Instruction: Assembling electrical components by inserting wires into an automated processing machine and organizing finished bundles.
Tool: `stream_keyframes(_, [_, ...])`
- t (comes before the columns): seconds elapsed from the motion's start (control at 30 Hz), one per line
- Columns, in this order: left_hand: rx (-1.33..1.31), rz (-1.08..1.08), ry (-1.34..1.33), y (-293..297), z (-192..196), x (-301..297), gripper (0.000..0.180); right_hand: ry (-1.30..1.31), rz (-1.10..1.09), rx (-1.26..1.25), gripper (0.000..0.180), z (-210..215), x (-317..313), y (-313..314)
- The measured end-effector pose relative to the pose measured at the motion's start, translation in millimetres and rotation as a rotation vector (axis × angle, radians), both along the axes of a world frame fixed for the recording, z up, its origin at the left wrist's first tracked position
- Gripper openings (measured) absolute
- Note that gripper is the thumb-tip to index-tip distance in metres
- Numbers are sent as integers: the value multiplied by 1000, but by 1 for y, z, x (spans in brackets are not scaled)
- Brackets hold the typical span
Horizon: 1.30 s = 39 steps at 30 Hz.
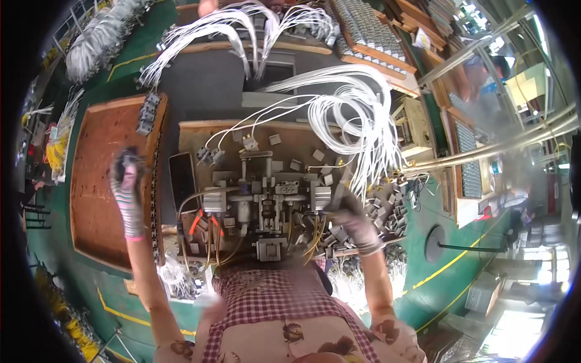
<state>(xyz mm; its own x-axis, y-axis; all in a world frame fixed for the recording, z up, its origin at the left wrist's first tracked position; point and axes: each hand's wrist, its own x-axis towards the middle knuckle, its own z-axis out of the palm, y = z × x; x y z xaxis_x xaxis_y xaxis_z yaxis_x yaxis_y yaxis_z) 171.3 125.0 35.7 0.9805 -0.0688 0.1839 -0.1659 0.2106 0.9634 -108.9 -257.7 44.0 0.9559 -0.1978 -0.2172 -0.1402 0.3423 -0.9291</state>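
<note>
My left hand (126, 181), in a striped glove with dark fingertips, is over a reddish-brown wooden tray (100, 175) at the left. Its fingers look curled in, and what they hold, if anything, is hidden. My right hand (356, 222), also gloved, is just right of a metal fixture (266, 196), beside the white wires. Its fingers are dark and blurred. A grey connector block (287, 188) sits on the fixture. Thin wires with brass-coloured ends lie near my right fingertips. More grey connector blocks (210, 155) sit behind the fixture, attached to white wires.
A large coil of white wires (357, 103) lies at the back right. Small grey blocks (387, 212) are scattered right of the fixture. A black phone (182, 181) lies beside the tray. A row of connector blocks (147, 114) rests on the tray's far edge. Thin hoses run from the fixture.
</note>
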Motion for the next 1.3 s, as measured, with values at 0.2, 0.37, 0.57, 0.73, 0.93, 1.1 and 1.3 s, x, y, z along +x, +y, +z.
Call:
stream_keyframes(0.2, [393,-644,27,-82,8,-111,85,-76,175,-887,52,-6,37,102])
stream_keyframes(0.37, [478,-787,-82,-111,-25,-146,87,-173,-114,-908,51,-5,39,90])
stream_keyframes(0.57, [397,-923,-96,-143,-19,-149,98,-188,-58,-969,52,-6,31,82])
stream_keyframes(0.73, [835,-903,-321,-129,-13,-152,91,-252,-65,-845,47,-16,32,78])
stream_keyframes(0.93, [187,-734,256,-124,-48,-187,67,-84,247,-713,66,1,27,78])
stream_keyframes(1.1, [14,-648,542,-138,-54,-193,62,-67,329,-886,71,-9,35,73])
stream_keyframes(1.3, [516,-496,-92,-129,-31,-169,56,-172,344,-1501,69,-19,52,62])
